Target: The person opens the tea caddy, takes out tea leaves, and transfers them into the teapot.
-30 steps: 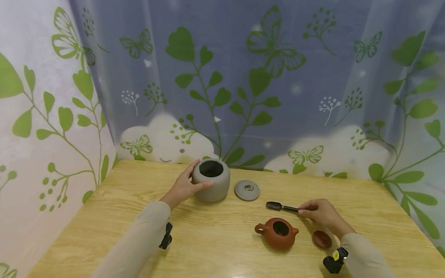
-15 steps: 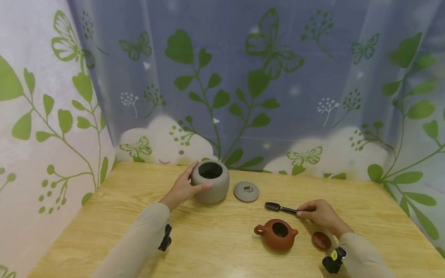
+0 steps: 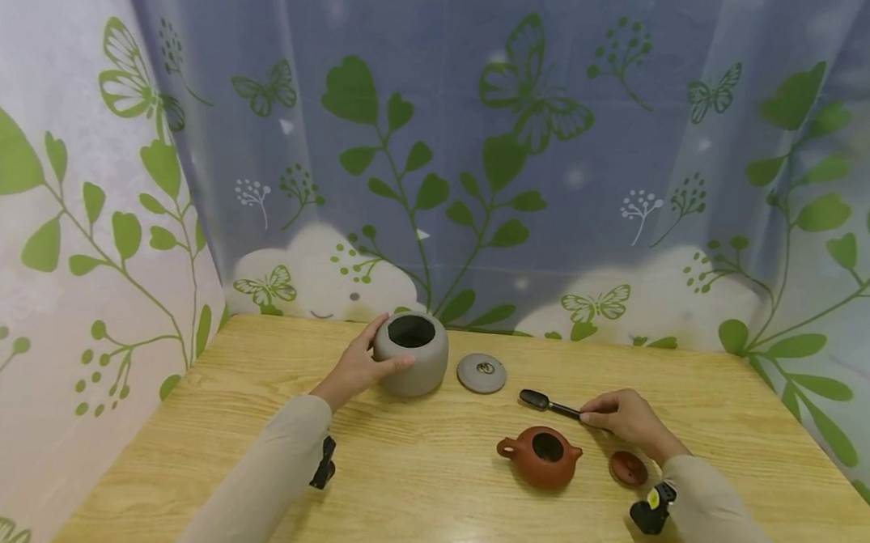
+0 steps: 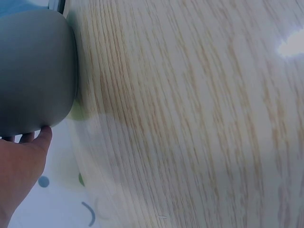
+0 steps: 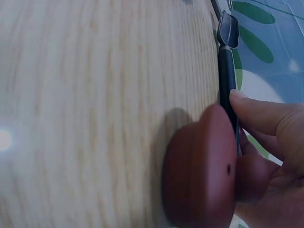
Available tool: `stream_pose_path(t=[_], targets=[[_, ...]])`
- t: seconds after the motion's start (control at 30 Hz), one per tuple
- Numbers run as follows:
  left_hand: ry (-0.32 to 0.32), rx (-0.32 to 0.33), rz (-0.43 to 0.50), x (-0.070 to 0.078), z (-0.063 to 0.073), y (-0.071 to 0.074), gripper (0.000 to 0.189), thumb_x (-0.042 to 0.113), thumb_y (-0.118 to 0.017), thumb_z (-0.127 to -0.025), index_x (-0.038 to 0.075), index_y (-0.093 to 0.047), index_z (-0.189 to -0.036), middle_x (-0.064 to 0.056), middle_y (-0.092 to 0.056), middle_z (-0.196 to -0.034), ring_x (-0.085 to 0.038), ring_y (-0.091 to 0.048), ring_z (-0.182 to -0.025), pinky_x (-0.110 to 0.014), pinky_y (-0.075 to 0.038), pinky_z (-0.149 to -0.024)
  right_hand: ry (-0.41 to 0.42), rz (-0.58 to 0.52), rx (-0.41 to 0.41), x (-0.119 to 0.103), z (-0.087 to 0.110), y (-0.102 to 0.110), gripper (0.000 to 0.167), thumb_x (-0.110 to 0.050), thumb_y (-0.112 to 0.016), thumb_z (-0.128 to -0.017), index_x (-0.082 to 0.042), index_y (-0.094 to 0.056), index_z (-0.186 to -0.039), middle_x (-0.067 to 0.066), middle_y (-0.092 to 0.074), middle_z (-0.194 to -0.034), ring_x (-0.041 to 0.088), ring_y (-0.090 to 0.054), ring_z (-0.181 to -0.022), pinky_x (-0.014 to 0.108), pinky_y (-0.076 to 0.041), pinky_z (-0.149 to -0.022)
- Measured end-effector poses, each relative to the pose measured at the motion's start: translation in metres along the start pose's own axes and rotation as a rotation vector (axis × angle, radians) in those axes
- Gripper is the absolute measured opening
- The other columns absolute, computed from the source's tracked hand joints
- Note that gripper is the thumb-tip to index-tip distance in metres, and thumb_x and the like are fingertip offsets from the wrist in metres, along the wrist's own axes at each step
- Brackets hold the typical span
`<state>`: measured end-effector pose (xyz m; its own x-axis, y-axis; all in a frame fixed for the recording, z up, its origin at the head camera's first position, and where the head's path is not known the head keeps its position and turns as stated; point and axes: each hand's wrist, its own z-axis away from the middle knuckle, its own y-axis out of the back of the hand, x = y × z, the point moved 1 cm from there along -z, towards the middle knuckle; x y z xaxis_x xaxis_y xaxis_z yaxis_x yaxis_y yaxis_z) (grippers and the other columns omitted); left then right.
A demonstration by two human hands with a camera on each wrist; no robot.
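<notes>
In the head view, my left hand point(image 3: 358, 371) grips a grey lidless jar point(image 3: 425, 370) round its left side, thumb across the front. Its dark mouth faces up; the contents are hidden. The left wrist view catches the jar's wall point(image 4: 38, 71) with fingertips against it. My right hand point(image 3: 629, 418) pinches the dark handle of a tea scoop point(image 3: 536, 400), whose head points left. Nearer to me stands a reddish-brown teapot point(image 3: 545, 469) without its lid, spout to the right. Beside the spout, under my right wrist, lies the teapot lid point(image 3: 628, 469), large in the right wrist view.
A round grey lid point(image 3: 481, 373) with a small emblem lies right of the jar. Everything stands on a wooden table point(image 3: 397, 480). A patterned curtain point(image 3: 439, 182) hangs right behind the table's far edge.
The scoop has turned slightly in my right fingers, its head swinging a little away from me. My left hand and the jar keep their place.
</notes>
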<state>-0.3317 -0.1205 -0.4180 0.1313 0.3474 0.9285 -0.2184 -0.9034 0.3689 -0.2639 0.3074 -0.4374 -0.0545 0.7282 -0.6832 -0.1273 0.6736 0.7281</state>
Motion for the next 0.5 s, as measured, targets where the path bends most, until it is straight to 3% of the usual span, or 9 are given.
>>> stream_pose_path(t=[0.33, 0.5], targets=[[0.011, 0.016, -0.055, 0.005, 0.006, -0.002, 0.102, 0.046, -0.077, -0.079, 0.027, -0.012, -0.155, -0.008, -0.016, -0.159, -0.029, -0.017, -0.146, -0.053, -0.028, -0.111, 0.025, 0.025, 0.028, 0.000, 0.000, 0.002, 0.024, -0.019, -0.068, -0.091, 0.000, -0.072, -0.105, 0.014, -0.070, -0.100, 0.028, -0.064, -0.093, 0.042, -0.052, -0.079], [-0.058, 0.055, -0.155, 0.017, 0.009, 0.000, 0.101, 0.045, -0.077, -0.079, 0.021, -0.016, -0.155, -0.009, -0.016, -0.159, -0.030, -0.015, -0.146, -0.053, -0.022, -0.113, 0.042, 0.039, 0.050, -0.004, 0.003, 0.007, 0.029, -0.022, -0.067, -0.091, 0.001, -0.071, -0.108, 0.017, -0.070, -0.105, 0.034, -0.063, -0.100, 0.046, -0.051, -0.083]])
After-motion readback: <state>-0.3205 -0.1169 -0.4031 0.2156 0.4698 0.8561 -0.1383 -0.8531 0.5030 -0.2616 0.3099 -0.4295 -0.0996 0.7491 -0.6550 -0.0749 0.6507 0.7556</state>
